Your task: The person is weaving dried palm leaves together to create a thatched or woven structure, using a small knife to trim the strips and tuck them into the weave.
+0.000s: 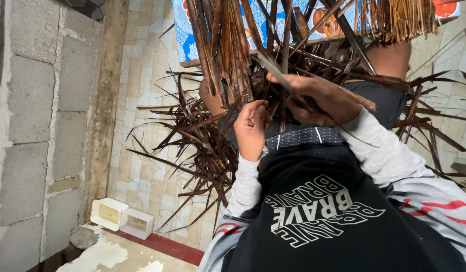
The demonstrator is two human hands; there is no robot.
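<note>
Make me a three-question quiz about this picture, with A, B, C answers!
1. Where are the two white boxes?
A. on the person's lap
B. low by the block wall
C. hanging overhead

2. What colour are the leaf strips?
A. dark brown
B. bright green
C. white

3. What is the left hand doing?
A. lying flat and open
B. pinching strips
C. holding a box

Answers:
1 B: they sit beside the grey block wall, at the edge of the tiled floor.
2 A: every strip looks dried and brown.
3 B: its fingers curl around thin strips; the right hand holds strips too.

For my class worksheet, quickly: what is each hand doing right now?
Left hand: closed, pinching brown leaf strips.
Right hand: closed on a strip.
</note>
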